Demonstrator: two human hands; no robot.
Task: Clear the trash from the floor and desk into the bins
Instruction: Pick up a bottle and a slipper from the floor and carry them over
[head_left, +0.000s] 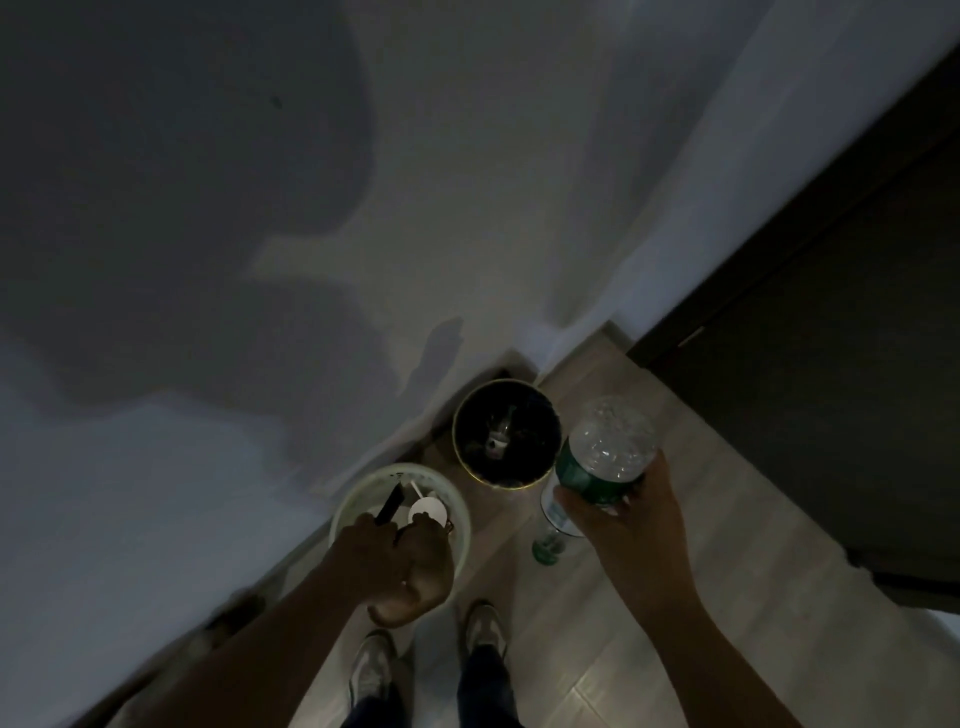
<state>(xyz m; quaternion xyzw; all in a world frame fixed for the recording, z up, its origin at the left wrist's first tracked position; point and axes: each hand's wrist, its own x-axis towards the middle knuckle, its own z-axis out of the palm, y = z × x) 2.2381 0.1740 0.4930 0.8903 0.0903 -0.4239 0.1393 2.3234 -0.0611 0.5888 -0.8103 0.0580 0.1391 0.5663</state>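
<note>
In the dim head view my right hand grips a clear plastic bottle with a green label. Its base faces me and its green cap points down, just right of a dark round bin with a thin gold rim. My left hand hangs over a white round bin and is closed on a brownish rounded lump that I cannot identify. The white bin holds a white cup lid with a straw and a black strip. Some trash lies deep in the dark bin.
Both bins stand on a pale tiled floor against a white wall, near a corner. A dark door or cabinet runs along the right. My two shoes stand just in front of the bins.
</note>
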